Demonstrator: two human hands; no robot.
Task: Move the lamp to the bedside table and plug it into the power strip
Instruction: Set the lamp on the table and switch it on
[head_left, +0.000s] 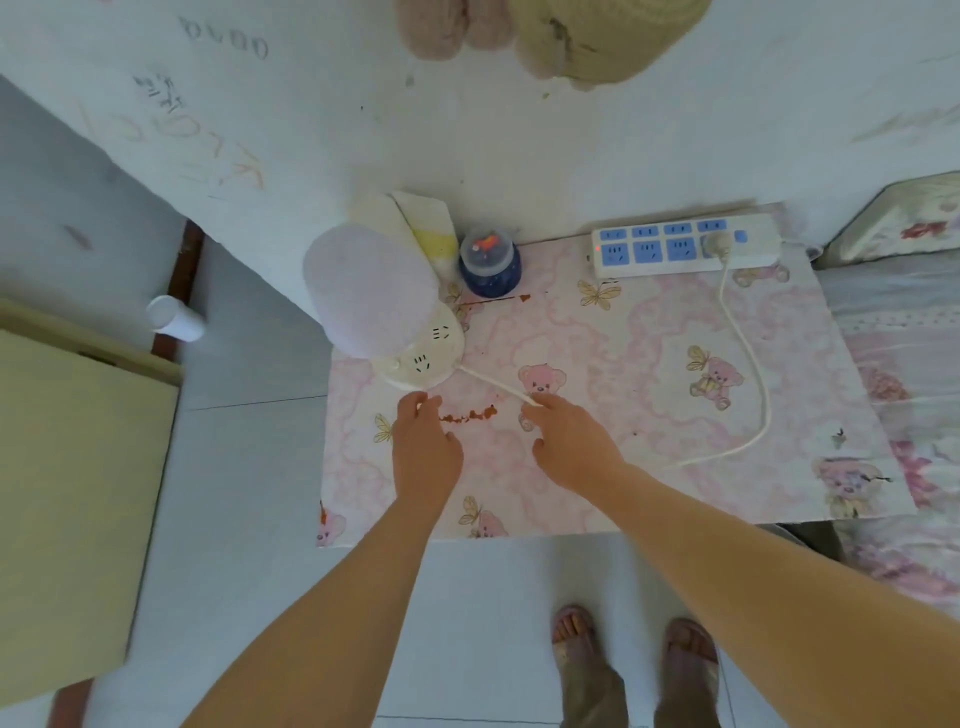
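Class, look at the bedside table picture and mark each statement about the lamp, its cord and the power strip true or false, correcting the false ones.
1. The lamp stands on the bedside table. True.
2. The plug sits in the power strip. True.
3. The right hand is lifting the power strip. False: its fingertips touch the cord near the lamp.
4. The left hand grips the lampshade. False: it is just in front of the lamp's base, holding nothing.
5. The blue jar lies tipped over. False: it stands upright.

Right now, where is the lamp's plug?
In the head view, the plug sits in the power strip at the table's back right, near the wall. Its cord loops back toward the right hand.
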